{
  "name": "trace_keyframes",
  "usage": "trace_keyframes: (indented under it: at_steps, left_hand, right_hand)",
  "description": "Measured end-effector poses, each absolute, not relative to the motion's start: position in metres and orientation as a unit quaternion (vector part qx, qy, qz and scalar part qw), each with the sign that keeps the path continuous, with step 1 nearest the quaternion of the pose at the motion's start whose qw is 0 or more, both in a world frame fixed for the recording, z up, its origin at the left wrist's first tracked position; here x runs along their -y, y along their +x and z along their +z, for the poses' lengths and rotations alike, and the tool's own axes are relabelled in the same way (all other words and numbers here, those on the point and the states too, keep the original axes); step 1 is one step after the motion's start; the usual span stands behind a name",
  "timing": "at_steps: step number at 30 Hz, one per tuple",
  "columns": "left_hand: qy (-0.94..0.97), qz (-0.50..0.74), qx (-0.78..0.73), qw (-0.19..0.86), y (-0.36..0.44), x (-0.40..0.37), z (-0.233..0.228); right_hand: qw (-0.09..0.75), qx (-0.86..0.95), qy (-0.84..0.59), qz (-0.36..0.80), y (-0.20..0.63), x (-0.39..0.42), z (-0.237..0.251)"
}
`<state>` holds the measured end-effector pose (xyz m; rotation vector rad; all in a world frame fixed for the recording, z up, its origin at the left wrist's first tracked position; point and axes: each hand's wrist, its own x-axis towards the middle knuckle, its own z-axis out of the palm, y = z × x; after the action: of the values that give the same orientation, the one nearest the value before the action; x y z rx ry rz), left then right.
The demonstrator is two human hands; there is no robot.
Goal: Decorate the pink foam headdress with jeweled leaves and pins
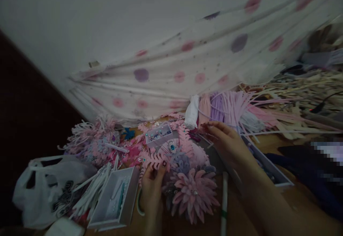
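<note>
Pink foam flower piece (184,178): lower centre of frame, flat on bench (241,214).
Left hand (151,189): fingers pinch pink leaf edge, steadying piece.
Right hand (227,144): fingers loosely curled over piece's upper right, grip unclear.
White box (115,200) just left; second box (268,168) right.
Bare room: lower right only.

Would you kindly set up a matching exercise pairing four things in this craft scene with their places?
Things:
1. white plastic bag
2. open white cardboard box
3. large pink foam flower
4. left hand

Places:
A. beside the left hand, on its left
B. far left
C. fingertips on a pink foam leaf
D. between the two forearms

Pairs: 1-B, 2-A, 3-D, 4-C
</note>
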<state>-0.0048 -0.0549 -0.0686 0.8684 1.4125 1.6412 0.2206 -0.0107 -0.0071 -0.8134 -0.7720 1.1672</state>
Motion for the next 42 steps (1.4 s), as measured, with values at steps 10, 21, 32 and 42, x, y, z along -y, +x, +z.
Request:
trace_keyframes:
  at_steps: [10, 21, 32, 42]
  left_hand:
    - [0.515, 0.728, -0.453, -0.002, 0.025, 0.116, -0.027]
    - [0.629, 0.564, -0.493, 0.205, 0.081, 0.136, -0.018]
    - [0.734, 0.377, -0.516, 0.232, 0.055, 0.138, -0.019]
    - [0.715, 0.450, -0.416, 0.337, 0.053, 0.147, -0.013]
  right_hand:
    - [0.666, 0.106, -0.144, 0.724, 0.226, 0.065, 0.020]
    - [0.667, 0.333, -0.102, 0.659, 0.206, 0.126, -0.006]
    - [0.612, 0.523, -0.241, 0.541, 0.215, 0.126, -0.031]
    - [0.651, 0.440, -0.232, 0.574, 0.205, 0.144, -0.012]
